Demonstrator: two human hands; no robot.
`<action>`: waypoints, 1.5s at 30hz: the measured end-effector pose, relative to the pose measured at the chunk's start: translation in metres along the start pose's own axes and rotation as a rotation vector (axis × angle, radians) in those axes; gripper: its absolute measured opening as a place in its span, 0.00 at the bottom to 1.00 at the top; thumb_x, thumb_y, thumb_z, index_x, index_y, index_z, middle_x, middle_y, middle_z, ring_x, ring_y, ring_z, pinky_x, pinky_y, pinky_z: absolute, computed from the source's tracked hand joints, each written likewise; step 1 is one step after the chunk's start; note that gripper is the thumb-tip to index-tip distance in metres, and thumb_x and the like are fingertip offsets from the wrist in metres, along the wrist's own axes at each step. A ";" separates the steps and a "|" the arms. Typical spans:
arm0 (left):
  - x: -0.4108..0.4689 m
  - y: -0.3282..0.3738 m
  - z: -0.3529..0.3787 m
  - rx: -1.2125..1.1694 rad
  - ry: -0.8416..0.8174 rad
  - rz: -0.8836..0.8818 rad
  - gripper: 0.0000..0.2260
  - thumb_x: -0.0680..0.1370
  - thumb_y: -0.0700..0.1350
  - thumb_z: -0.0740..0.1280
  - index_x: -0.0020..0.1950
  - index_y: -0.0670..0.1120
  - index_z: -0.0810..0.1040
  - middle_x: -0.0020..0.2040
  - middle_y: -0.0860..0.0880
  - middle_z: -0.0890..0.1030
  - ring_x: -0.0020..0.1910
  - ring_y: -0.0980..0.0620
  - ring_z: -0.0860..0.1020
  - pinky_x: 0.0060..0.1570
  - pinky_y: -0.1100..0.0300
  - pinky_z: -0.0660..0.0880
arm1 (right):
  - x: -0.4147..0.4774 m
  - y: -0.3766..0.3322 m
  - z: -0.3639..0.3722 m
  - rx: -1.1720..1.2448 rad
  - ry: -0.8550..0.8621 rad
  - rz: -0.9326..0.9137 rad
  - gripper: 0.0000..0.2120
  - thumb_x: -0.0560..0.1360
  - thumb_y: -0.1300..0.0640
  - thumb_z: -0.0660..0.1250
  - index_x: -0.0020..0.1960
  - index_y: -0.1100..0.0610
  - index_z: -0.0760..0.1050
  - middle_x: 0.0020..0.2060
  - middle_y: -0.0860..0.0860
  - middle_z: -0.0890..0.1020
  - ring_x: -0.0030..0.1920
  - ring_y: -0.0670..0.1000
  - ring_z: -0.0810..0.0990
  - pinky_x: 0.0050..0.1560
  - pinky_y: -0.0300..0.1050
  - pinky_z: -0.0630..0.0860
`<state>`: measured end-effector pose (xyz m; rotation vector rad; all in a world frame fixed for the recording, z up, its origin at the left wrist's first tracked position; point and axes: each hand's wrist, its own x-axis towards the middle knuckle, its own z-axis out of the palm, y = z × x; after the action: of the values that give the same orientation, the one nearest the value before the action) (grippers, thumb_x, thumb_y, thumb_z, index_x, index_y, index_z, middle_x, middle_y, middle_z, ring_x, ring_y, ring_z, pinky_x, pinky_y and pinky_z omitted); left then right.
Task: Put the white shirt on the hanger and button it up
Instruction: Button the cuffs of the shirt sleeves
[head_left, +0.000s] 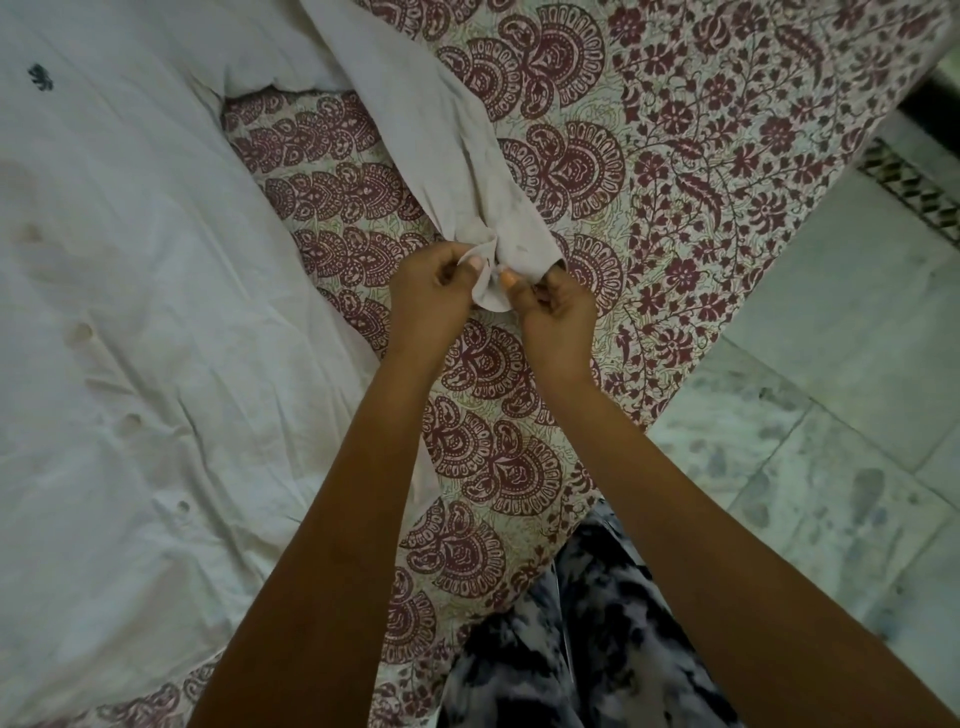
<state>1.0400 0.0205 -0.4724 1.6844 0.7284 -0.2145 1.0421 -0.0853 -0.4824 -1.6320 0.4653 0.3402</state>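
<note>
Left hand, right hand: both pinching the cuff between thumb and fingertips. Cuff button too small to make out.
Risk: cuff edge slipping from the pinch, cloth being bunched and twisted there.
Beyond the grip: sleeve, stretched across the bedsheet; liable to drag the garment under a hard tug.
Left of the grip: white shirt, lying flat.
Hanger: not visible.

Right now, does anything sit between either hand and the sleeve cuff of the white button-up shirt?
Nothing visible does. The left hand and right hand both pinch the sleeve cuff of the white button-up shirt, which lies on the maroon-patterned bedspread.
</note>
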 end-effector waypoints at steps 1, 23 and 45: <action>0.000 0.001 0.000 0.014 -0.010 0.009 0.08 0.77 0.39 0.64 0.53 0.42 0.81 0.45 0.45 0.83 0.43 0.50 0.80 0.46 0.53 0.78 | 0.000 -0.001 0.000 0.003 -0.007 0.002 0.06 0.73 0.64 0.67 0.50 0.63 0.79 0.42 0.56 0.82 0.45 0.54 0.82 0.48 0.52 0.81; 0.002 0.006 -0.008 -0.192 -0.139 -0.123 0.11 0.76 0.33 0.60 0.53 0.38 0.80 0.42 0.47 0.82 0.36 0.60 0.81 0.37 0.69 0.76 | 0.015 0.000 0.000 -0.383 0.002 -0.104 0.16 0.71 0.57 0.69 0.28 0.56 0.68 0.23 0.51 0.71 0.26 0.49 0.67 0.29 0.45 0.66; -0.004 -0.012 0.006 0.239 0.007 0.281 0.05 0.73 0.38 0.69 0.48 0.41 0.80 0.43 0.50 0.80 0.35 0.65 0.76 0.39 0.74 0.74 | 0.010 -0.001 -0.005 -0.074 -0.065 0.218 0.13 0.74 0.58 0.68 0.35 0.61 0.68 0.34 0.61 0.72 0.34 0.55 0.71 0.34 0.44 0.70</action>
<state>1.0316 0.0147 -0.4812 1.9941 0.4772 -0.1002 1.0511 -0.0910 -0.4862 -1.6400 0.5885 0.5774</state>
